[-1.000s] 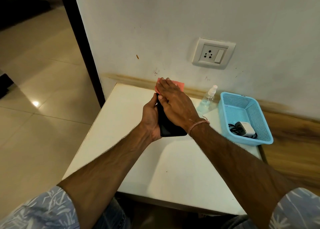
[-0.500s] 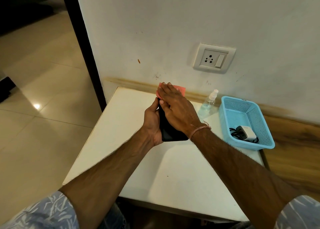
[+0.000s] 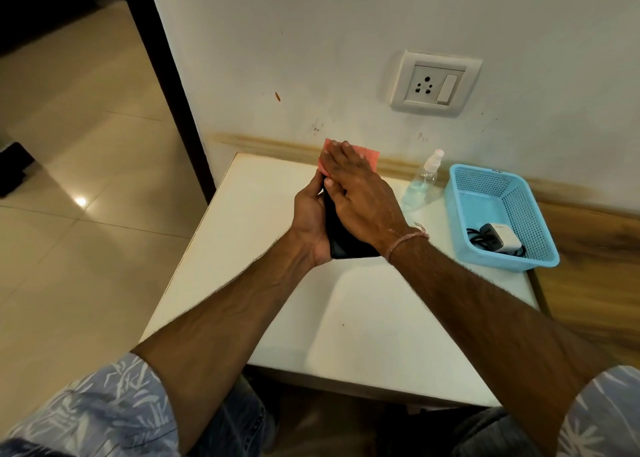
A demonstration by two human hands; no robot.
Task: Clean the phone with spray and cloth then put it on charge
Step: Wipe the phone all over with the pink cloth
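Note:
My left hand [image 3: 310, 219] grips a black phone [image 3: 341, 240] by its edge, holding it above the white table [image 3: 363, 318]. My right hand [image 3: 360, 193] lies flat with straight fingers on a pink cloth [image 3: 367, 155], pressing it against the phone's face. Most of the phone and cloth is hidden under my right hand. A clear spray bottle [image 3: 424, 179] with a white nozzle stands on the table to the right. A white charger with a black cable [image 3: 498, 242] lies in the blue basket [image 3: 485, 186].
A wall socket with a switch [image 3: 434, 84] is on the white wall above the table. The blue basket sits at the table's right back corner. A dark door frame [image 3: 162, 75] and tiled floor lie to the left.
Both hands with the phone and cloth stay nearly in place; my right hand has slid slightly along the phone with the cloth. The camera has shifted a little.

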